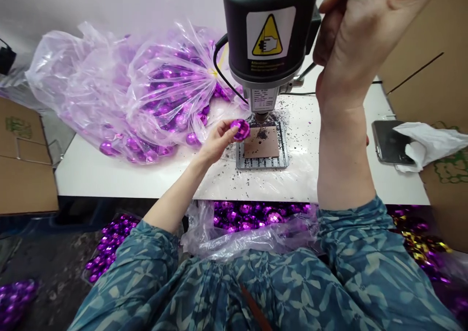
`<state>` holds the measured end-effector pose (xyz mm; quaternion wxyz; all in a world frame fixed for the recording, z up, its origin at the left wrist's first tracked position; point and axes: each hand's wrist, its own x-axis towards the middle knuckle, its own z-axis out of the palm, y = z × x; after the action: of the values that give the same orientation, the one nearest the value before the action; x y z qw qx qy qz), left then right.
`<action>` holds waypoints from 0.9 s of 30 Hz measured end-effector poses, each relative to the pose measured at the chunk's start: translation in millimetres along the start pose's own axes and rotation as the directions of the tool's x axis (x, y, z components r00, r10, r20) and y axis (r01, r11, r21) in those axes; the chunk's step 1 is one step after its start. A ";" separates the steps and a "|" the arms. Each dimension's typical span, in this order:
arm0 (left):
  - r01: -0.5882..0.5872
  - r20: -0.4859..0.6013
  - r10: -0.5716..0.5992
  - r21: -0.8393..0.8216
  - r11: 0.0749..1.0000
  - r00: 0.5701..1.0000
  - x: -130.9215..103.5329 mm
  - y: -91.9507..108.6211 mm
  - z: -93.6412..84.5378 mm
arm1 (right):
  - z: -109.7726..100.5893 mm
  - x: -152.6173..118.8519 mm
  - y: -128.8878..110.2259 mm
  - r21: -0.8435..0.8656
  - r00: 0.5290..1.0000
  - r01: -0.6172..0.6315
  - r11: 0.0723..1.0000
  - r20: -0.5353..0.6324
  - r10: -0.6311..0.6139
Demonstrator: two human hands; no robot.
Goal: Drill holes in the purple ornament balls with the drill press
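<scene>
My left hand (218, 138) pinches a shiny purple faceted ball (240, 129) between thumb and fingers, just left of the drill press's base. The black-headed drill press (270, 33) stands in front of me, with a yellow hand-warning label on its housing. Beneath its chuck (262, 117) lies a brown square board (268, 148) with a small dark hole and a heap of dark shavings, on the slotted metal base (256, 164). Raised beside the right of the motor head, my right hand (354, 33) has curled fingers; whatever they grip is hidden.
A large clear plastic bag (120, 87) of purple balls covers the table's left side. Dark shavings dot the white table (175, 180). An open bag of balls (256, 216) sits below the front edge. A dark phone-like object (389, 143) and crumpled white tissue (431, 138) lie right.
</scene>
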<state>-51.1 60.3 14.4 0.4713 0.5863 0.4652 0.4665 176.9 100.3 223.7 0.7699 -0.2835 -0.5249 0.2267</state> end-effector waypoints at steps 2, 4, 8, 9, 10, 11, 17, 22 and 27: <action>0.020 0.035 -0.020 -0.020 1.000 0.999 -7.6 -7.7 13.8 | 2.7 0.0 -5.5 0.028 0.999 -0.054 0.998 -0.001 0.054; 0.024 0.013 -0.024 -0.018 1.000 1.000 -7.3 -18.0 24.9 | 4.8 0.6 -7.8 0.051 0.998 -0.070 0.996 -0.006 0.070; 0.005 -0.043 -0.004 0.014 1.000 0.999 1.9 -30.1 37.7 | 4.8 1.6 -7.3 0.084 0.997 -0.074 0.994 0.003 0.074; 0.001 -0.048 0.000 0.026 1.000 0.999 3.6 -30.3 39.8 | 4.2 1.7 -6.7 0.091 0.997 -0.077 0.993 0.021 0.075; -0.003 -0.051 0.005 0.045 0.999 0.999 4.7 -29.6 41.8 | 3.5 1.9 -5.9 0.096 0.997 -0.076 0.992 0.033 0.073; -0.009 -0.054 0.013 0.073 0.997 0.998 5.2 -28.3 43.9 | 3.0 2.1 -5.0 0.098 0.997 -0.075 0.992 0.040 0.071; -0.103 -0.062 0.128 0.308 0.946 0.990 1.4 -20.9 60.8 | 4.0 3.8 0.1 0.128 0.997 -0.076 0.989 0.016 0.075; -0.139 -0.050 0.162 0.302 0.943 0.986 -2.5 -24.5 72.6 | 2.9 3.2 3.0 0.140 0.998 -0.058 0.988 0.024 0.055; -0.159 -0.087 0.193 0.298 0.941 0.977 -4.6 -29.8 75.2 | -2.6 -6.1 8.3 0.160 1.000 0.014 0.987 0.017 -0.017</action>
<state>19.3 50.5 -24.5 0.3093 0.6605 0.5003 0.4667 176.8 101.9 213.2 0.7871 -0.2147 -0.5142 0.2646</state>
